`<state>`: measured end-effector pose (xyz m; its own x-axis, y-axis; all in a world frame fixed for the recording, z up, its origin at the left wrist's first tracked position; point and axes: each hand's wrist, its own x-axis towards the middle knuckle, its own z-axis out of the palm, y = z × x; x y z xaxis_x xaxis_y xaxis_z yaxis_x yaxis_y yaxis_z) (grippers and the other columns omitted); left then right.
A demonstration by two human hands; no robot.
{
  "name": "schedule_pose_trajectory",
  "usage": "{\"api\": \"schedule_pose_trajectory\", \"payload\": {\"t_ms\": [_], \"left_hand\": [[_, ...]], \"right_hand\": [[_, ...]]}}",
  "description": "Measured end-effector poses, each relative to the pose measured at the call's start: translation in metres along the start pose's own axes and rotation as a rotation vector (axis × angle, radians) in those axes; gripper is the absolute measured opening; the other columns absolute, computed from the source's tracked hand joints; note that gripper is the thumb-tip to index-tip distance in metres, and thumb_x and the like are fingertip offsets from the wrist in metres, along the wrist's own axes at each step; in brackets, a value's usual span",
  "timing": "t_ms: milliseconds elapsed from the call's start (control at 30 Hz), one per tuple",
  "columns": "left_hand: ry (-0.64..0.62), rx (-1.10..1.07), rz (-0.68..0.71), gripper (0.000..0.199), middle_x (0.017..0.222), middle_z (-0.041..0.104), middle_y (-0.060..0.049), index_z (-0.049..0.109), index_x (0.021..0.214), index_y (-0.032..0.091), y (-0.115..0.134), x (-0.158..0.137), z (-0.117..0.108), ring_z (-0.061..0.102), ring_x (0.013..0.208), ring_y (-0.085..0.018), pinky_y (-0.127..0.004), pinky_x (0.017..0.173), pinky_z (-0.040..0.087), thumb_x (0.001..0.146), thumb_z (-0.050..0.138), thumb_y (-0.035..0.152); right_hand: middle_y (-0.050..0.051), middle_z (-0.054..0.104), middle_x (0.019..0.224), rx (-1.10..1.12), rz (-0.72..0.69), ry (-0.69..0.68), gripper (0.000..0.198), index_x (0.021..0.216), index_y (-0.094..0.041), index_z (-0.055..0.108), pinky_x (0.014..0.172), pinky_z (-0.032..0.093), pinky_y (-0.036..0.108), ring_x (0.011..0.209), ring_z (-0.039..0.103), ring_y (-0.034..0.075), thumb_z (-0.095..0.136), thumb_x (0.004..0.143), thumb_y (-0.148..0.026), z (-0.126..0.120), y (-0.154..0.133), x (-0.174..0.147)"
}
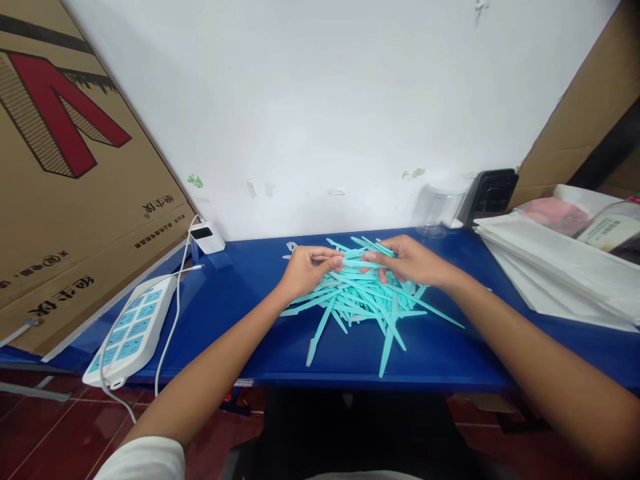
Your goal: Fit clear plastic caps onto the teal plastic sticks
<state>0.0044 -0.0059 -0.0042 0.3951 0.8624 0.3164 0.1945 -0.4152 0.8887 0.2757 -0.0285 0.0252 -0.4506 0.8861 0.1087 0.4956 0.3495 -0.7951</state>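
A loose heap of slim turquoise plastic sticks [360, 300], wider at one end and looking like eyebrow razors, lies on the blue table. Above the heap, my left hand [310, 270] pinches the left end of one eyebrow razor [354, 263] between thumb and fingertips. My right hand [407, 260] has its thumb and fingers closed around the right part of what looks like the same razor. More razors lie under and behind both hands. Several stick out of the pile toward the table's front edge.
On the left are a white power strip [133, 330] with a cable and a small white device [207, 238]. A clear jar [440, 207] and a dark device [490, 193] stand at the back right. White bags [560, 260] lie right. Cardboard [75, 167] leans left; the wall rises behind.
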Motion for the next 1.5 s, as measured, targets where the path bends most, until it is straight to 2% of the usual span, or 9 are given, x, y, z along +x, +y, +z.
{"api": "schedule_pose_trajectory", "payload": {"t_ms": [133, 300, 433, 567, 667, 833, 1067, 1333, 1500], "left_hand": [[0.055, 0.106, 0.03, 0.039, 0.094, 0.082, -0.012, 0.081, 0.101, 0.014, -0.008, 0.004, -0.014, 0.079, 0.089, -0.027, -0.035, 0.081, 0.062, 0.087, 0.077, 0.05], [0.065, 0.387, 0.119, 0.031, 0.097, 0.082, -0.008, 0.083, 0.096, 0.02, -0.016, 0.007, -0.021, 0.074, 0.089, -0.024, -0.034, 0.08, 0.056, 0.093, 0.07, 0.047], [0.145, 0.608, 0.189, 0.029, 0.101, 0.08, -0.007, 0.081, 0.102, 0.023, -0.021, 0.011, -0.034, 0.067, 0.093, -0.024, -0.035, 0.082, 0.052, 0.098, 0.062, 0.044], [0.189, 0.914, 0.145, 0.029, 0.108, 0.076, -0.012, 0.075, 0.119, 0.019, -0.033, 0.013, -0.066, 0.063, 0.106, -0.029, -0.041, 0.096, 0.047, 0.099, 0.056, 0.026], [0.112, 1.062, 0.029, 0.025, 0.111, 0.074, -0.014, 0.076, 0.113, 0.018, -0.047, 0.014, -0.091, 0.062, 0.11, -0.032, -0.042, 0.096, 0.046, 0.094, 0.06, 0.02], [-0.058, 0.969, -0.049, 0.011, 0.098, 0.075, -0.009, 0.077, 0.095, 0.02, -0.065, 0.019, -0.108, 0.068, 0.093, -0.026, -0.034, 0.082, 0.048, 0.088, 0.069, 0.024], [-0.075, 0.846, -0.13, 0.01, 0.077, 0.07, -0.007, 0.069, 0.077, 0.019, -0.068, 0.021, -0.105, 0.062, 0.071, -0.022, -0.033, 0.073, 0.047, 0.084, 0.071, 0.026], [-0.014, 0.673, -0.003, 0.016, 0.079, 0.068, -0.004, 0.064, 0.104, 0.02, -0.052, 0.018, -0.085, 0.061, 0.072, -0.019, -0.029, 0.069, 0.046, 0.098, 0.052, 0.029], [0.021, 0.276, 0.023, 0.034, 0.093, 0.075, -0.009, 0.068, 0.113, 0.016, -0.03, 0.014, -0.052, 0.065, 0.069, -0.016, -0.028, 0.064, 0.052, 0.093, 0.067, 0.043]], "right_hand": [[0.008, 0.079, 0.086, -0.048, 0.016, 0.244, 0.055, 0.106, -0.017, 0.077, 0.051, 0.045, 0.029, 0.047, 0.06, 0.015, 0.055, 0.096, -0.067, -0.013, 0.019, 0.005], [0.007, 0.078, 0.081, -0.301, 0.005, 0.431, 0.052, 0.1, -0.018, 0.079, 0.067, 0.046, 0.034, 0.068, 0.066, 0.023, 0.049, 0.1, -0.061, -0.028, 0.036, 0.009], [0.011, 0.078, 0.095, -0.335, -0.013, 0.402, 0.05, 0.104, -0.02, 0.075, 0.078, 0.047, 0.037, 0.093, 0.069, 0.031, 0.045, 0.102, -0.06, -0.028, 0.042, 0.012], [0.007, 0.069, 0.081, -0.322, 0.066, 0.405, 0.043, 0.119, -0.02, 0.056, 0.071, 0.046, 0.036, 0.08, 0.065, 0.028, 0.048, 0.101, -0.058, -0.023, 0.046, 0.011], [0.004, 0.065, 0.078, -0.293, 0.087, 0.343, 0.034, 0.111, -0.022, 0.048, 0.064, 0.044, 0.033, 0.069, 0.058, 0.023, 0.048, 0.101, -0.055, -0.02, 0.045, 0.009], [0.006, 0.07, 0.087, -0.263, -0.079, 0.25, 0.034, 0.09, -0.023, 0.055, 0.068, 0.043, 0.032, 0.073, 0.058, 0.02, 0.052, 0.099, -0.055, -0.016, 0.034, 0.006], [0.003, 0.074, 0.082, -0.139, -0.111, 0.134, 0.042, 0.081, -0.022, 0.069, 0.062, 0.04, 0.031, 0.061, 0.056, 0.016, 0.062, 0.094, -0.061, -0.008, 0.022, 0.006], [0.006, 0.076, 0.087, -0.134, -0.175, 0.16, 0.046, 0.075, -0.021, 0.074, 0.082, 0.043, 0.034, 0.086, 0.064, 0.023, 0.062, 0.094, -0.062, -0.007, 0.02, 0.007], [0.005, 0.073, 0.082, -0.107, -0.169, 0.15, 0.044, 0.077, -0.02, 0.075, 0.074, 0.042, 0.033, 0.077, 0.059, 0.02, 0.063, 0.094, -0.06, -0.005, 0.017, 0.006]]}}
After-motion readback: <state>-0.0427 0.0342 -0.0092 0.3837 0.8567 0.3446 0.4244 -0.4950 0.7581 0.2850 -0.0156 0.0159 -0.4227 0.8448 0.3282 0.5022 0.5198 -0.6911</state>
